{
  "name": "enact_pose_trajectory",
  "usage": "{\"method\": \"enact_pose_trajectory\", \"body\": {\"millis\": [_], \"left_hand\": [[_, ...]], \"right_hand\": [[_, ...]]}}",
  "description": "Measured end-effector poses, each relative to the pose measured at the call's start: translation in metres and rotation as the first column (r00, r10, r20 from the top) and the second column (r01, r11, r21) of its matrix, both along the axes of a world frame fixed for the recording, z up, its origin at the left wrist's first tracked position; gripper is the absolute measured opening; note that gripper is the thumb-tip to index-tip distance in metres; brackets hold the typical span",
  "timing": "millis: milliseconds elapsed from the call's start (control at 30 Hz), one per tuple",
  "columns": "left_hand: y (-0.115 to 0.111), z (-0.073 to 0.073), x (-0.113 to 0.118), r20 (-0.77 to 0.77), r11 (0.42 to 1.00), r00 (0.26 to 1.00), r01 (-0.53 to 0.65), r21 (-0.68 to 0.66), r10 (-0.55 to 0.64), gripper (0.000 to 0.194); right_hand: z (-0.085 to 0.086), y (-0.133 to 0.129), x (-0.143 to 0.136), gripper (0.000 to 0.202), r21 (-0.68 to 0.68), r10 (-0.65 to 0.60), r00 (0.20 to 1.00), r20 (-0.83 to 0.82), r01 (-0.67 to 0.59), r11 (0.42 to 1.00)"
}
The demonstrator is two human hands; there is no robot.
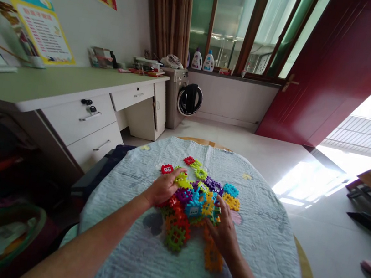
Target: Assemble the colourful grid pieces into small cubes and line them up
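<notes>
A pile of colourful plastic interlocking blocks with notched edges lies on the cloth between my hands. My left hand (164, 187) is at the pile's left side, its fingers closed around the edge of a yellow-green block (183, 182). A red block with a window print (167, 168) lies just beyond that hand. My right hand (226, 231) rests against the pile's right side, thumb and fingers apart, near a blue block (195, 209) and a yellow block (208, 203). Orange blocks (213, 257) extend toward me, partly under the right hand. A green block (175, 239) sits at the near left.
The round table wears a pale blue cloth (257, 241). To the left stand a desk with drawers (81, 117) and a bin (35, 224). Farther back are a washing machine (174, 103) with its door open and a red door (305, 73).
</notes>
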State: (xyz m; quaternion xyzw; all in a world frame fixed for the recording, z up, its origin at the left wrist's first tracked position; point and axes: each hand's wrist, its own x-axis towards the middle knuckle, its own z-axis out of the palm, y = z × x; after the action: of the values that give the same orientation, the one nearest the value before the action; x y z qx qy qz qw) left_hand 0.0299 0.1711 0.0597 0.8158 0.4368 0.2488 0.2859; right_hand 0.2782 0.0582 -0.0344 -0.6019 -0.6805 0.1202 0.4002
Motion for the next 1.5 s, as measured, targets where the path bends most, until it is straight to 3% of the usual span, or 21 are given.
{"method": "enact_pose_trajectory", "body": {"millis": [167,333,433,567,667,800,967,1100,1167,1300,1400,1500], "left_hand": [[-0.016,-0.019,-0.035,-0.004,0.99,0.991,-0.133,0.051,0.133,0.05],[-0.044,-0.05,-0.051,-0.158,0.996,0.985,-0.072,-0.043,0.065,0.111],[-0.06,-0.069,-0.039,-0.228,0.997,0.971,-0.079,0.001,0.077,0.136],[-0.069,-0.078,-0.01,-0.157,0.997,0.985,-0.055,0.056,0.064,0.144],[-0.067,-0.074,0.009,-0.061,0.995,0.997,-0.049,0.093,0.055,0.137],[-0.06,-0.071,0.029,0.09,0.989,0.992,-0.1,0.105,0.091,0.113],[-0.05,-0.069,0.048,0.251,0.994,0.965,-0.097,0.056,0.081,0.086],[-0.04,-0.061,0.059,0.471,0.987,0.869,-0.106,-0.12,0.151,0.059],[-0.034,-0.055,0.061,0.525,0.967,0.821,-0.117,-0.226,0.222,0.039],[-0.019,-0.045,0.055,0.447,0.936,0.826,-0.26,-0.239,0.343,0.032],[-0.008,-0.041,0.042,0.364,0.943,0.87,-0.31,-0.121,0.333,0.033],[0.001,-0.04,0.029,0.219,0.955,0.931,-0.297,-0.015,0.293,0.032]], "right_hand": [[0.0,0.008,0.012,0.068,-0.048,-0.165,0.986,0.037,0.167,0.985],[0.004,0.01,0.025,0.079,-0.279,-0.3,0.931,0.207,0.35,0.894],[0.005,0.009,0.022,0.08,-0.321,-0.216,0.956,0.201,0.272,0.907],[0.0,0.008,0.005,0.088,-0.277,-0.044,0.993,0.112,0.074,0.958],[-0.004,0.007,-0.006,0.095,-0.226,0.02,0.999,0.037,-0.011,0.974],[-0.003,0.006,-0.013,0.096,-0.192,0.081,0.983,-0.164,-0.112,0.975],[0.005,0.006,-0.023,0.098,-0.251,0.075,0.852,-0.518,-0.235,0.939],[0.017,0.01,-0.026,0.091,-0.256,-0.006,0.724,-0.69,-0.235,0.938],[0.023,0.014,-0.022,0.085,-0.244,-0.043,0.701,-0.712,-0.189,0.951],[0.027,0.022,-0.006,0.072,-0.273,-0.184,0.805,-0.564,0.029,0.962],[0.023,0.028,0.01,0.071,-0.27,-0.226,0.844,-0.486,0.102,0.958],[0.018,0.032,0.025,0.071,-0.258,-0.251,0.831,-0.497,0.135,0.957]]}}
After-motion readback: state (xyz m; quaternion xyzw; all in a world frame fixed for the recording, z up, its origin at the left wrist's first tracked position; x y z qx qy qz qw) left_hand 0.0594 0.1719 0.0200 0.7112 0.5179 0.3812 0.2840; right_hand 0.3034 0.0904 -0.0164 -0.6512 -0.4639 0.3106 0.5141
